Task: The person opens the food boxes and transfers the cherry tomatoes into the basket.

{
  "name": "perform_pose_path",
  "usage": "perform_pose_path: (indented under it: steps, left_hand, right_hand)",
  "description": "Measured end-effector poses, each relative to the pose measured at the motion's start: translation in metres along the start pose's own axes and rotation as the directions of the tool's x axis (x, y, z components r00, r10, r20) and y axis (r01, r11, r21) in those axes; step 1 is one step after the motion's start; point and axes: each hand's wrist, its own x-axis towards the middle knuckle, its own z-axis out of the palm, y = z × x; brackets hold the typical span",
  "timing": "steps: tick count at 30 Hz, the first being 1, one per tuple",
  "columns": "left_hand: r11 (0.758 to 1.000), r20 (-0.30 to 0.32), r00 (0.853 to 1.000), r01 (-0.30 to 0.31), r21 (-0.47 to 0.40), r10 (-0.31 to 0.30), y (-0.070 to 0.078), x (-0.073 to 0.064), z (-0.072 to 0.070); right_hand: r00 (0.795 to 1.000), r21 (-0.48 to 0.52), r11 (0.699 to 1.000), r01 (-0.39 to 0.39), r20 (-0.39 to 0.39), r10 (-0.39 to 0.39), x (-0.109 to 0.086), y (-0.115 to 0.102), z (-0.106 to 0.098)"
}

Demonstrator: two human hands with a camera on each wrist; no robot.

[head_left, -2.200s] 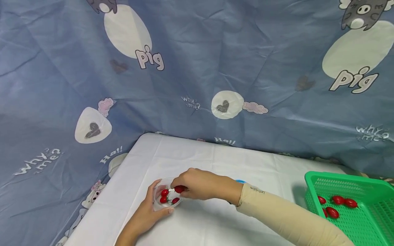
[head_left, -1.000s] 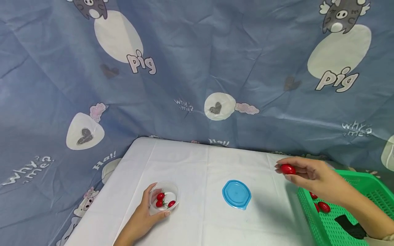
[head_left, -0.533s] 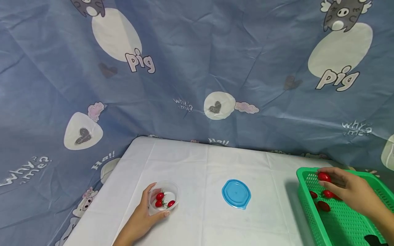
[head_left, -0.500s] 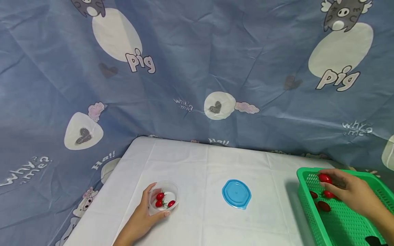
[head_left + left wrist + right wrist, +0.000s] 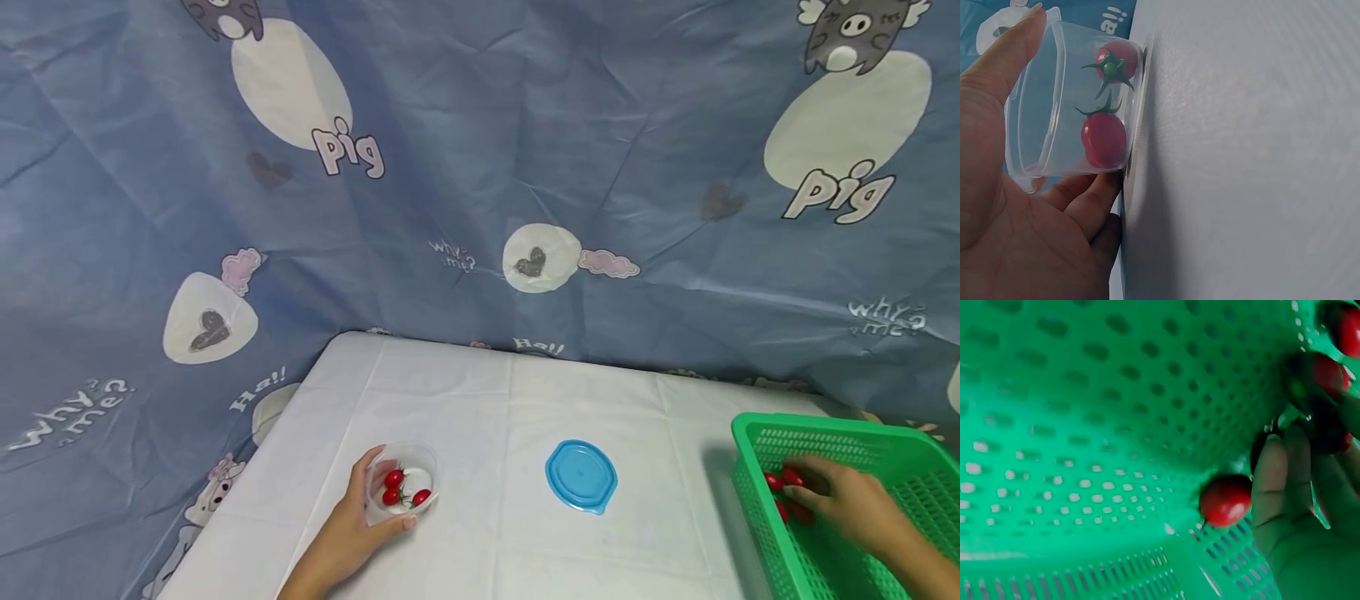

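While curled round a red tomato (image 5: 792,477) with the right hand (image 5: 846,497), inside the green basket (image 5: 763,500), seemingly at the setting-down step, best followed by a gentle release. Likewise wrapped, with the left hand (image 5: 351,527), about a clear tub (image 5: 1071,128) of three tomatoes (image 5: 393,478). Beyond: blue lid (image 5: 581,477), no readable brand; backdrop (image 5: 637,312) lettered "pig", "why me?", "Ha!!".

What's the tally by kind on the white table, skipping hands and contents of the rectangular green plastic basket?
Small oval red tomatoes: 3
Round clear plastic tub: 1
Round blue plastic lid: 1
Green basket: 1
Total: 6
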Motion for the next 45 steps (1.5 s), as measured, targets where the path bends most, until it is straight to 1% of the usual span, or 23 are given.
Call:
perform_pose_path:
  steps: [3, 9, 12, 15, 17, 19, 21, 23, 26, 27, 30, 33, 34, 37, 39, 42, 45]
  left_hand:
    - [1.000, -0.001, 1.000, 0.001, 0.001, -0.001, 0.000, 0.001, 0.000]
    - [1.000, 0.002, 1.000, -0.007, -0.006, 0.007, 0.001, 0.001, -0.002]
    - [1.000, 0.003, 1.000, -0.007, -0.010, 0.007, 0.001, 0.001, -0.002]
    - [1.000, -0.001, 1.000, -0.003, -0.009, 0.003, 0.001, 0.001, -0.002]
    - [1.000, -0.002, 1.000, 0.001, -0.006, -0.001, 0.001, 0.001, -0.002]
    - [1.000, -0.003, 1.000, 0.004, -0.006, -0.004, 0.001, 0.001, -0.002]
    - [1.000, -0.003, 1.000, 0.007, -0.005, -0.007, 0.001, 0.001, -0.002]
    - [1.000, -0.004, 1.000, 0.014, -0.003, -0.014, 0.001, 0.001, -0.002]
    - [1.000, -0.002, 1.000, 0.019, -0.006, -0.019, 0.001, 0.001, -0.002]
    - [1.000, -0.001, 1.000, 0.019, -0.008, -0.019, 0.001, 0.001, -0.002]
    - [1.000, 0.000, 1.000, 0.017, -0.009, -0.017, 0.002, 0.001, -0.002]
    - [1.000, -0.002, 1.000, 0.013, -0.004, -0.013, 0.002, 0.002, -0.002]
    - [1.000, -0.004, 1.000, 0.014, -0.001, -0.014, 0.002, 0.002, -0.002]
    - [1.000, -0.006, 1.000, 0.016, -0.002, -0.016, 0.002, 0.002, -0.002]
    - [1.000, -0.006, 1.000, 0.019, -0.005, -0.019, 0.002, 0.002, -0.002]
    - [0.999, 0.002, 1.000, 0.030, -0.015, -0.030, 0.002, 0.001, -0.001]
    - [0.999, 0.008, 0.999, 0.034, -0.019, -0.034, 0.002, 0.001, -0.001]
  right_hand:
    - [1.000, 0.011, 1.000, 0.006, 0.027, -0.006, 0.002, 0.002, 0.003]
    - [0.997, 0.019, 0.998, 0.067, 0.032, -0.067, 0.004, 0.002, 0.006]
    - [0.997, 0.027, 0.998, 0.054, 0.047, -0.055, 0.003, -0.001, 0.006]
    - [0.999, 0.028, 0.999, 0.022, 0.046, -0.023, 0.003, -0.006, -0.002]
    - [1.000, 0.010, 1.000, 0.006, 0.006, -0.006, 0.002, -0.011, -0.010]
    - [0.998, -0.004, 1.000, -0.007, -0.059, 0.007, 0.002, -0.019, -0.020]
    - [0.991, -0.007, 1.000, -0.004, -0.136, 0.003, 0.002, -0.029, -0.030]
    - [0.977, -0.008, 1.000, 0.020, -0.212, -0.021, 0.003, -0.041, -0.038]
    - [0.955, 0.003, 0.998, 0.068, -0.290, -0.065, 0.004, -0.061, -0.048]
    - [0.947, 0.004, 0.996, 0.086, -0.312, -0.081, 0.005, -0.067, -0.050]
    - [0.933, 0.042, 0.988, 0.151, -0.336, -0.129, 0.009, -0.089, -0.056]
    - [0.926, 0.095, 0.969, 0.229, -0.327, -0.187, 0.015, -0.112, -0.061]
    - [0.924, 0.118, 0.958, 0.261, -0.319, -0.212, 0.017, -0.121, -0.061]
    - [0.905, 0.159, 0.921, 0.356, -0.305, -0.297, 0.025, -0.150, -0.061]
    - [0.887, 0.159, 0.897, 0.413, -0.295, -0.356, 0.031, -0.172, -0.057]
    - [0.864, 0.168, 0.857, 0.487, -0.239, -0.444, 0.043, -0.205, -0.050]
    - [0.838, 0.179, 0.818, 0.546, -0.144, -0.527, 0.053, -0.238, -0.041]
